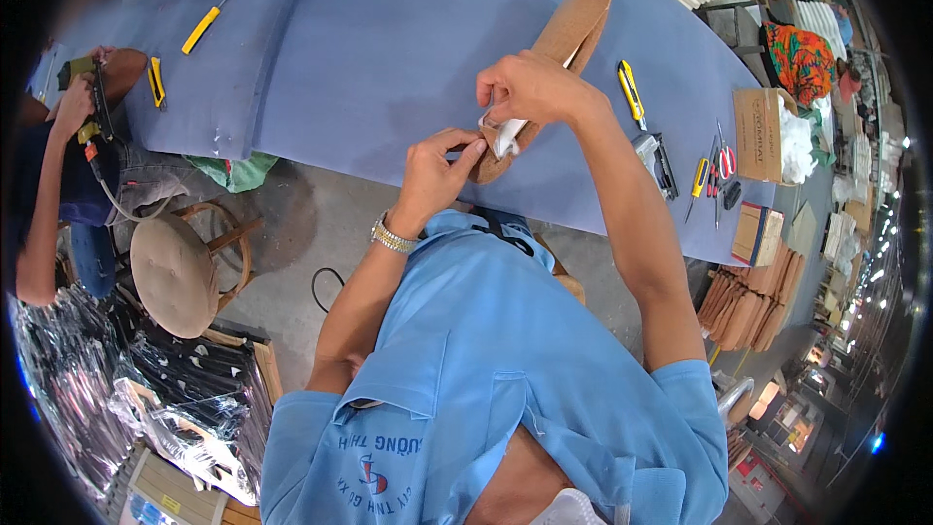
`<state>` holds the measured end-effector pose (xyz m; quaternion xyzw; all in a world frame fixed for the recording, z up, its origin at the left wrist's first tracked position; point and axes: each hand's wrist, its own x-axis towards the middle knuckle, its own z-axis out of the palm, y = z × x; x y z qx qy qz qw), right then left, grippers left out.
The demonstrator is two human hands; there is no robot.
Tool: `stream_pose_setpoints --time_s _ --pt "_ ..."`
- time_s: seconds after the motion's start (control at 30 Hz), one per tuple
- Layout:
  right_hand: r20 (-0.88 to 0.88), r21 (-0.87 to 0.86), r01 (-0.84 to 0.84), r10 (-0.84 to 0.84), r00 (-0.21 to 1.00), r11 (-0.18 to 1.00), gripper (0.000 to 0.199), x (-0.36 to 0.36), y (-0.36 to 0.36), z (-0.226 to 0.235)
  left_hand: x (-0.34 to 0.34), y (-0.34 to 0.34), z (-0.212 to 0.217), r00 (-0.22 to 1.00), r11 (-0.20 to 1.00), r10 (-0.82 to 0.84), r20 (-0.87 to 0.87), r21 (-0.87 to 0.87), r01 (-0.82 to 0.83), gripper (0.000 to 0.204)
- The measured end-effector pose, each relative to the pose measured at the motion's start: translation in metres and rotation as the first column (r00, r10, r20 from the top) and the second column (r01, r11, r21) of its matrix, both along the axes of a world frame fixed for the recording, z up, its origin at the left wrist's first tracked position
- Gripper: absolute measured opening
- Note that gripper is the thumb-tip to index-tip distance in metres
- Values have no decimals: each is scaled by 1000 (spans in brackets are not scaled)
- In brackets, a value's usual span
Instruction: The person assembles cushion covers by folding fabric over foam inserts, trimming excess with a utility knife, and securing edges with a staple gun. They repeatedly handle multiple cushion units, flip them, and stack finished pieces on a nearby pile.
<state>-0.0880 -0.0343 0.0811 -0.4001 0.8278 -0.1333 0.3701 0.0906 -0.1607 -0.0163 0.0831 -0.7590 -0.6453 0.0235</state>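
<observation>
A long, narrow tan-brown padded piece (581,15) lies slantwise near the front edge of the blue-topped table, with a slit open along its side. White filling (506,140) shows in the slit at the near end. My left hand (434,173) pinches the edge of the brown cover there between thumb and finger. Over the slit, my right hand (535,89) is closed with its fingers curled at the white filling; its fingertips are partly hidden. Right of the piece lies a yellow utility knife (632,94).
A grey-and-black hand tool (656,165), a yellow screwdriver (698,178) and red-handled scissors (726,161) lie to the right, before a cardboard box (756,133). At left, a co-worker's hand (74,107) grips a hosed tool. A round stool (173,274) stands on the floor.
</observation>
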Motion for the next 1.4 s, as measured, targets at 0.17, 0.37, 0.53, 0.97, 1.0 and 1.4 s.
stream_pose_setpoints --time_s 0.17,0.37,0.53,0.97,1.0,1.4 --pt "-7 -80 -11 10 1000 997 20 1 3 -8 2 1 1 999 990 -16 -41 142 22 23" --pt "51 0 -22 22 998 1000 22 1 0 -19 -9 4 20 989 986 -114 94 -115 124 34" --pt "96 -282 98 -73 993 954 20 3 13 -26 -19 8 13 997 988 -48 61 -141 56 42" --pt "-326 -457 678 -818 475 576 50 -117 283 -170 -15 30 43 991 949 -8 134 -310 49 45" --pt "-415 -352 713 -784 462 606 53 -125 308 -198 -15 36 45 993 945 11 116 -326 27 44" --pt "39 -447 787 -870 491 424 28 -136 331 -219 15 42 33 989 987 59 136 -155 -38 57"
